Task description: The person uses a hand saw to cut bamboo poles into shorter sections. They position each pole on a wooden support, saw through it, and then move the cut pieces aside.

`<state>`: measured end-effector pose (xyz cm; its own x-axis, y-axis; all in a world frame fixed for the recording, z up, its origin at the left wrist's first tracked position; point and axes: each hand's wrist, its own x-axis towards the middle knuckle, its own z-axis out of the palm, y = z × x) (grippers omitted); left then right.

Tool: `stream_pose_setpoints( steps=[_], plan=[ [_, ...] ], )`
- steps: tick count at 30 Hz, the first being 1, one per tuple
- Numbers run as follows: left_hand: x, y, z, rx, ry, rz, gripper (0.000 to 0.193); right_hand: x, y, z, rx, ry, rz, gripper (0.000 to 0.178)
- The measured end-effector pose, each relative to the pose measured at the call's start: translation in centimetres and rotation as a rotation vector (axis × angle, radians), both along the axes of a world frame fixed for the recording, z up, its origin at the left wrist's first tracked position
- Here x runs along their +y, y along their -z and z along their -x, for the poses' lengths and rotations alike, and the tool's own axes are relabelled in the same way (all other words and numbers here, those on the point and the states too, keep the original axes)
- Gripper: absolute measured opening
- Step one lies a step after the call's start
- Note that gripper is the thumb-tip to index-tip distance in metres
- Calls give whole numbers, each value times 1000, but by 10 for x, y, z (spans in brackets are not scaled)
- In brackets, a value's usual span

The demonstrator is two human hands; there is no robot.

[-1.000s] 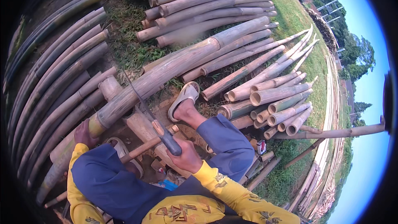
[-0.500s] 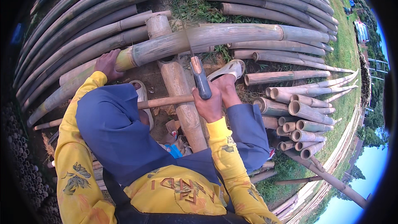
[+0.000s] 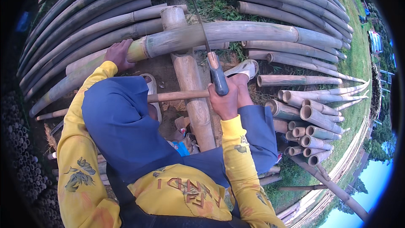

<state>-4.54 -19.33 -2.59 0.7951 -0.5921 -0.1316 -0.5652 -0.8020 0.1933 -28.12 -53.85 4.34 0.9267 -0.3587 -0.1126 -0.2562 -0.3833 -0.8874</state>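
My right hand [image 3: 225, 100] is wrapped round the dark handle of a hand saw [image 3: 217, 75]. The thin saw blade [image 3: 204, 34] points away from me and crosses a thick bamboo pole [image 3: 253, 31]; how deep it sits in the pole cannot be made out. My left hand [image 3: 120, 56] grips the same pole near a yellowish joint, left of the saw, its fingers curled over the far side. The pole lies crosswise on a bamboo support [image 3: 192, 84] between my feet. A thinner wooden stick [image 3: 177, 96] runs across that support, close to my right hand.
Stacked long bamboo poles [image 3: 105, 6] lie at the far left, with more poles [image 3: 295, 4] at the far right. Cut bamboo pieces [image 3: 316, 120] are piled to my right. Several small bamboo ends [image 3: 19, 143] show at left. A car [image 3: 375, 41] stands beyond the grass.
The whole scene has shifted a little to the right in view. My right hand and the saw have moved slightly forward across the pole. My left hand keeps its hold.
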Motion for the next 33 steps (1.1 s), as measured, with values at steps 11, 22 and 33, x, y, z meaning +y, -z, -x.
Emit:
stream_pose_setpoints(
  steps=[11, 22, 33],
  plan=[
    [10, 4, 9, -31, -18, 6, 93, 18, -89, 157, 112, 88, 56, 27],
    [11, 3, 11, 18, -52, -32, 91, 14, -61, 103, 71, 28, -8, 18],
    [3, 9, -2, -10, -3, -8, 96, -6, 1, -6, -37, 15, -55, 11]
  ],
)
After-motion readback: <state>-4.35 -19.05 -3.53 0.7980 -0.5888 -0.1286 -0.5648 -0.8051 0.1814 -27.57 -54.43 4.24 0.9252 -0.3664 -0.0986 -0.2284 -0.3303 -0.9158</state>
